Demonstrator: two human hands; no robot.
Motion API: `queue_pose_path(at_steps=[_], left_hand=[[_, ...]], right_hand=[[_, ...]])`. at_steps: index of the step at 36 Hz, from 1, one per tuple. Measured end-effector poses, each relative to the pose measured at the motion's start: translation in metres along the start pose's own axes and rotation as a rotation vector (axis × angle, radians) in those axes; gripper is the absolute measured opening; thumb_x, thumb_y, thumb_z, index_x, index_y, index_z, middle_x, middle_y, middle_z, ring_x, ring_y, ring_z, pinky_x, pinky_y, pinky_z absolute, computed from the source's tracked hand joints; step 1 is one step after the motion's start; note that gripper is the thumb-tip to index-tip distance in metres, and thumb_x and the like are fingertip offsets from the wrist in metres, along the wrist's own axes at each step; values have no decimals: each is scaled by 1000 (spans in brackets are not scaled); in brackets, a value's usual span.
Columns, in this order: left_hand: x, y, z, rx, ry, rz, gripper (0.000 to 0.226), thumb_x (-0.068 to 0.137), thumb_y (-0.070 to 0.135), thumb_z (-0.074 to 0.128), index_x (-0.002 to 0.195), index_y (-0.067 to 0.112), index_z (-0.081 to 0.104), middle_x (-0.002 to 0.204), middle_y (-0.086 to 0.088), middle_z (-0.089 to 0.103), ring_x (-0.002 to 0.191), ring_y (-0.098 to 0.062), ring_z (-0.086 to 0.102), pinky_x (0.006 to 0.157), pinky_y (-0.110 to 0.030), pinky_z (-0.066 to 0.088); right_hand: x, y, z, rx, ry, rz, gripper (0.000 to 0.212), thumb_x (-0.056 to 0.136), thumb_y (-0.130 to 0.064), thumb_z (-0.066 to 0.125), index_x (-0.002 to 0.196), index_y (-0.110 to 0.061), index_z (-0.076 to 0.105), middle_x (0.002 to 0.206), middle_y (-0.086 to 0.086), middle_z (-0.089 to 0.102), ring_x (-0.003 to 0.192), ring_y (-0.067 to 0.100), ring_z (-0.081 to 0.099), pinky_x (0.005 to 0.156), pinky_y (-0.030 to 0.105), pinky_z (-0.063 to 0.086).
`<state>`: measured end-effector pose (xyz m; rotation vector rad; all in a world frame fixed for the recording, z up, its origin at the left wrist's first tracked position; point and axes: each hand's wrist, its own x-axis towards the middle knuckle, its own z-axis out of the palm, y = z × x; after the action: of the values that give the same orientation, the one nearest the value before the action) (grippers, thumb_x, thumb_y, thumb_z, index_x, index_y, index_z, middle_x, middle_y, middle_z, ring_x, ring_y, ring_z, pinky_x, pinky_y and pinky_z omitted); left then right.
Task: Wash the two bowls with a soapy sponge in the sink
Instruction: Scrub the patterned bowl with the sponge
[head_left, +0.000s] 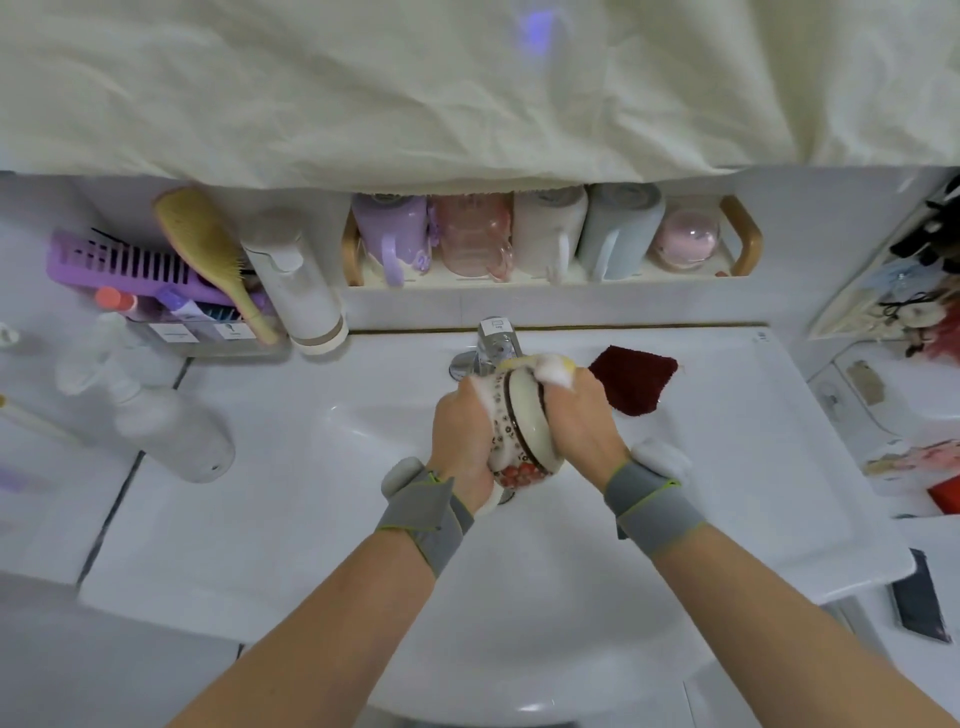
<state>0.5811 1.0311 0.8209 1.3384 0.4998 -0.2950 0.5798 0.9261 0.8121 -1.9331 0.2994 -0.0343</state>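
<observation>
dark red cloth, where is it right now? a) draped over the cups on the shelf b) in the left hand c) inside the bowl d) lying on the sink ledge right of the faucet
d: the dark red cloth lies flat on the sink ledge, right of the faucet, untouched by either hand.

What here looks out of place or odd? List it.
Hair items beside a dishwashing sink: a hairbrush lies tilted across a purple comb. A dark red cloth lies on the sink rim. Only one bowl is visible.
</observation>
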Motion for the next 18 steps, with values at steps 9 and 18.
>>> queue_pose_path(at_steps=[9,18], left_hand=[[21,22,2,-148,223,42,35,97,25,36,67,14,50,67,-1,54,64,-18,52,63,-28,43],[15,-1,4,-6,87,50,30,99,21,37,70,15,46,60,1,52,53,-14,50,43,-15,39]], right_hand=[[-59,19,40,226,165,78,37,99,-34,32,75,-23,59,69,-4,58,60,9,45,55,21,41],[-29,17,31,-205,-49,-423,51,91,-29,37,141,-31,42,150,-23,20,145,10,12,113,31,16]])
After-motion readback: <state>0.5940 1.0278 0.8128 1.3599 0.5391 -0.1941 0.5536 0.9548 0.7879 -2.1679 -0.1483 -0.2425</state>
